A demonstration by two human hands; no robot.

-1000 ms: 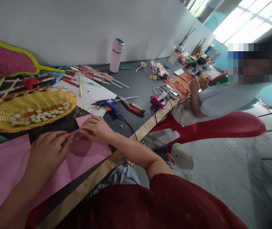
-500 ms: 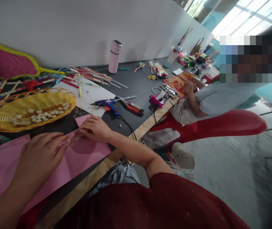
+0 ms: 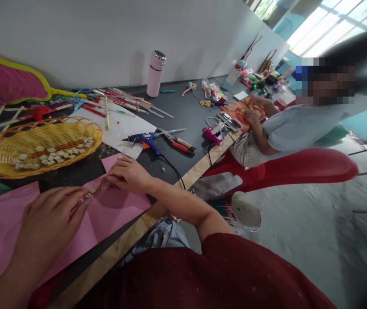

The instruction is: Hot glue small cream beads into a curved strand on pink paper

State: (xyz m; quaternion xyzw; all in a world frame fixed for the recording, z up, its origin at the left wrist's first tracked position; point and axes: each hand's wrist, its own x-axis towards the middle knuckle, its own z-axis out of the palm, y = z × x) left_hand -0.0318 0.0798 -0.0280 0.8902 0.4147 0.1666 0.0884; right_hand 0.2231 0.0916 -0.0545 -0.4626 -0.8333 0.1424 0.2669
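A thin strip with small pale pieces along it [image 3: 95,188] runs between my hands, above the creased pink paper [image 3: 106,214]. My left hand [image 3: 53,214] is closed round the strip's left end, thumb against the fingers. My right hand [image 3: 128,174] pinches its other end near the paper's upper edge. Behind my left hand lies a yellow woven basket [image 3: 6,150] holding several small pale pieces [image 3: 58,156]. A blue glue gun [image 3: 148,141] rests beyond my right hand, partly over a white sheet [image 3: 119,133].
Red-handled pliers [image 3: 180,146] lie right of the glue gun, whose black cable runs to the table edge. A pink flask [image 3: 156,74] stands by the wall. Several sticks [image 3: 122,101] lie behind the sheet. At right, a person [image 3: 289,128] handles orange material [image 3: 239,111].
My left hand has shifted slightly left and tilted, and more of the strip shows between my hands. My right hand has hardly moved. The view has shifted a little.
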